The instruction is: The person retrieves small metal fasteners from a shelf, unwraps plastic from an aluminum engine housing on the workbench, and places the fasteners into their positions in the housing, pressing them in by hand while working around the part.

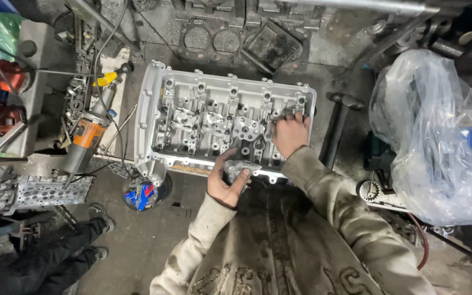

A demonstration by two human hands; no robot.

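Grimy sleeves lead to both hands at an aluminium cylinder head [219, 123] lying on the workshop floor. Left hand [226, 183], at the head's near edge, is closed around a small metal part [241, 168]; right hand [289, 134] presses fingers onto its valve gear. An orange angle grinder [86, 139] lies nearby.

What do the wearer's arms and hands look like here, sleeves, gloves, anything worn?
Both hands are bare: no gloves, rings or watch show on the left hand or the right hand. Both arms are in long sleeves of a grimy, beige-grey knit sweater. The left sleeve ends in a ribbed cuff at the wrist; the right sleeve is darkened with dirt. Raised lettering runs across the sweater's chest.
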